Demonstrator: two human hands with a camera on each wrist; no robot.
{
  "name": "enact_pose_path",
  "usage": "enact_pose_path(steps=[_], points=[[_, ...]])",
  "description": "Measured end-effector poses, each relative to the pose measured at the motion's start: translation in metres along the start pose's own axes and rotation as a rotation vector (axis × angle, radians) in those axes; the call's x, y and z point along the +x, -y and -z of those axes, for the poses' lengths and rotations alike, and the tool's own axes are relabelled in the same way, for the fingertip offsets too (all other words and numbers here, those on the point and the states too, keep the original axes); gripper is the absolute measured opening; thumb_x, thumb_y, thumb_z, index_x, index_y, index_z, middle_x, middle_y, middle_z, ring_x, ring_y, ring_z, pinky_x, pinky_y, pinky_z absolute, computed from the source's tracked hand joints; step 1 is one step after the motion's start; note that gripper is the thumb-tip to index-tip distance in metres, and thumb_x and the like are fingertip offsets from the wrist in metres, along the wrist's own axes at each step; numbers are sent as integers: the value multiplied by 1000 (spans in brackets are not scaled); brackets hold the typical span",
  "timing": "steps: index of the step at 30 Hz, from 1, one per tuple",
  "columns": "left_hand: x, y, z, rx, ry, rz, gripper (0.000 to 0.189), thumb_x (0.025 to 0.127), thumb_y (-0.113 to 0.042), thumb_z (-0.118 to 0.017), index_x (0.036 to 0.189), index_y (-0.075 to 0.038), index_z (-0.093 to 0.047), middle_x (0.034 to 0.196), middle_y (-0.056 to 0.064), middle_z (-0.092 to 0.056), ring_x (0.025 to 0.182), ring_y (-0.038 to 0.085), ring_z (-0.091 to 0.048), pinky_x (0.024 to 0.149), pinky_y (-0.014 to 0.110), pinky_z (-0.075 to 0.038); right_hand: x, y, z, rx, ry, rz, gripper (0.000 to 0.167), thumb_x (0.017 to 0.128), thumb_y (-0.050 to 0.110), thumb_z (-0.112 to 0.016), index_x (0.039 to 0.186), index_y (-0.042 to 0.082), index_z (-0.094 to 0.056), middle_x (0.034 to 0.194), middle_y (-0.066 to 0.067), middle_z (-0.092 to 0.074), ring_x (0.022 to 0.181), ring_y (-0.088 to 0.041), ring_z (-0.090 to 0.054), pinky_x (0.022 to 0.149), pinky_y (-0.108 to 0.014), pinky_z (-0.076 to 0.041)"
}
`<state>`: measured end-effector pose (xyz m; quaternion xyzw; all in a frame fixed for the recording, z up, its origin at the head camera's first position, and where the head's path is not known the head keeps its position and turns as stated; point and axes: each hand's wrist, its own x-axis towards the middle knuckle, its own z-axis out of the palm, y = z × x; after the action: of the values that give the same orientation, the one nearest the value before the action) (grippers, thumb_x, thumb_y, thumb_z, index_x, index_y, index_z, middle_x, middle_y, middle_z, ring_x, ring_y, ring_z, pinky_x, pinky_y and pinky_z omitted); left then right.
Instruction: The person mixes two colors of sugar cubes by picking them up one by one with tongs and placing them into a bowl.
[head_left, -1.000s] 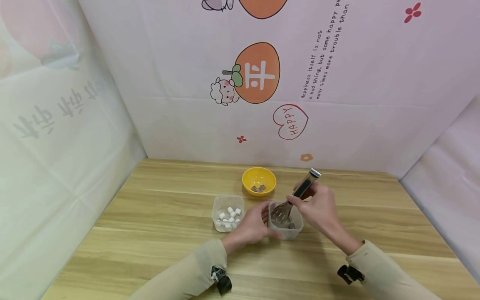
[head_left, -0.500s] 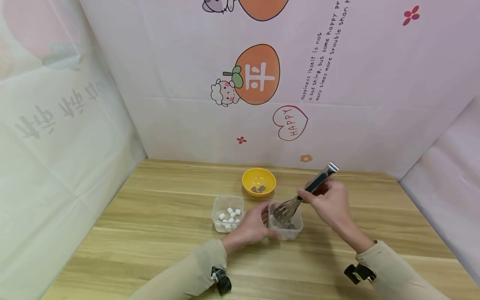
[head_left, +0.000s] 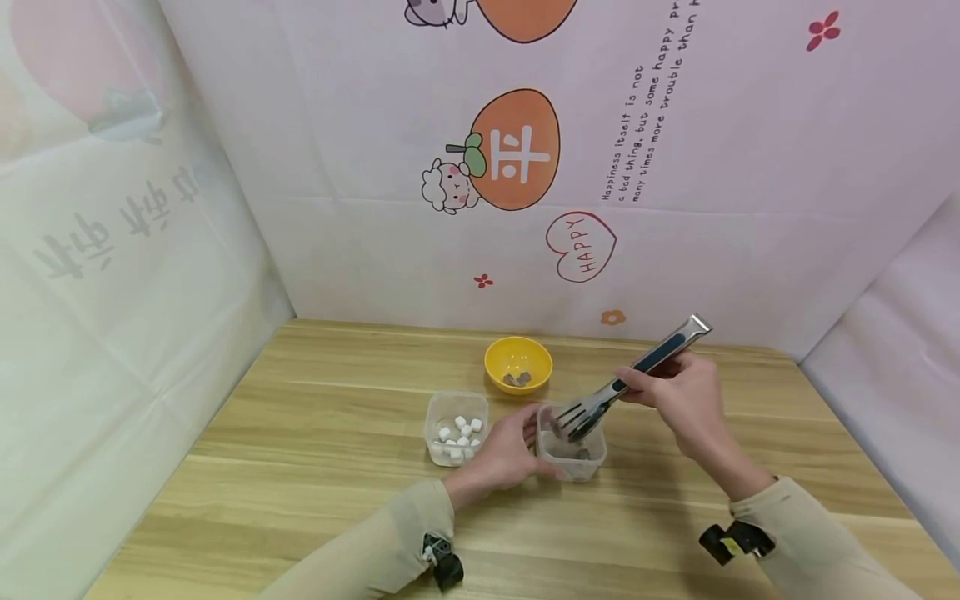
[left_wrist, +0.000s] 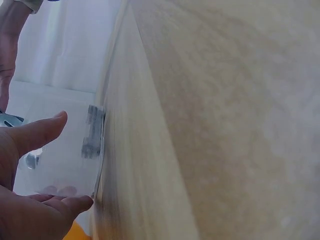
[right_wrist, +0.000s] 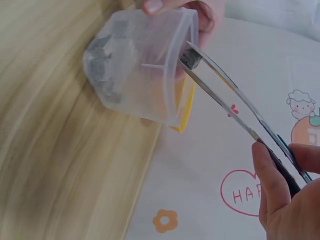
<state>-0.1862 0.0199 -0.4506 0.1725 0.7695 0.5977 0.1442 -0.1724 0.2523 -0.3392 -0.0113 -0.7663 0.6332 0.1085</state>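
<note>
My right hand (head_left: 684,402) grips metal tongs (head_left: 660,354) with dark inlays on the handles, thumb on one arm and fingers on the other. In the right wrist view a small dark grey cube (right_wrist: 191,58) is pinched between the tong tips, at the mouth of a clear plastic box (right_wrist: 135,75). More dark pieces (right_wrist: 102,57) lie at the bottom of that box. My left hand (head_left: 504,454) holds the box from its left side, thumb along the near wall and fingers at the far wall, as the left wrist view shows.
Left of the box stands a second clear container (head_left: 457,402) with several white cubes (head_left: 462,442). Behind them sits a yellow bowl (head_left: 517,345) with a few greyish pieces (head_left: 517,379) inside. A printed white sheet (head_left: 360,250) rises at the wooden table's (head_left: 337,467) back edge.
My right hand has moved right and slightly up, raising the tongs from deep in the box to its mouth and tilting them lower. The left hand and the box have stayed put.
</note>
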Motion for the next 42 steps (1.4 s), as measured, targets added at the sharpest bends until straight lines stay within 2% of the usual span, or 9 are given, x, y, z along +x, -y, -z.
enact_pose_path(steps=[10,16,22,26,32,38,42], points=[[0,-1,0,2,-4,-5,94,67,5,-96,150,-5,-52,149,10,-58,140,29,-54,118,37,-43,10,11,1,123,15,-18,26,90,-4,-79,103,-16,-59,82,-8,-73,74,-21,-78,76,-38,-66],[-1,0,0,1,-9,8,100,68,4,-96,154,-3,-47,154,13,-53,142,31,-51,119,38,-43,23,15,-6,161,-3,-38,29,91,-5,-78,106,-16,-55,83,-8,-72,73,-20,-78,76,-38,-66],[0,-1,0,13,-15,14,102,68,2,-96,156,-1,-44,156,15,-52,142,31,-51,119,38,-43,42,19,-20,157,-37,-54,30,89,-4,-79,106,-14,-56,88,-7,-74,72,-19,-77,76,-37,-66],[0,-1,0,9,-12,19,100,68,2,-96,155,0,-45,154,15,-53,142,31,-52,119,38,-43,50,18,-29,116,-66,-64,29,89,-1,-80,107,-12,-60,91,-7,-74,72,-18,-77,76,-37,-66],[-1,0,-1,-4,-7,18,101,68,4,-96,155,-1,-45,155,15,-52,143,32,-50,119,38,-42,60,10,-38,95,-106,-56,32,89,0,-80,111,-14,-62,89,-8,-72,72,-18,-77,74,-36,-66],[0,1,-1,1,-9,16,100,67,3,-96,154,-1,-47,154,15,-53,142,31,-51,118,38,-43,67,2,-47,117,-120,-64,29,89,-1,-80,107,-14,-62,86,-11,-70,71,-19,-77,73,-35,-67],[0,1,0,8,-7,6,99,68,2,-97,153,-2,-47,154,15,-54,141,31,-52,118,38,-43,70,-3,-55,81,-133,-63,29,89,1,-81,108,-12,-63,89,-13,-69,71,-18,-77,72,-34,-67]])
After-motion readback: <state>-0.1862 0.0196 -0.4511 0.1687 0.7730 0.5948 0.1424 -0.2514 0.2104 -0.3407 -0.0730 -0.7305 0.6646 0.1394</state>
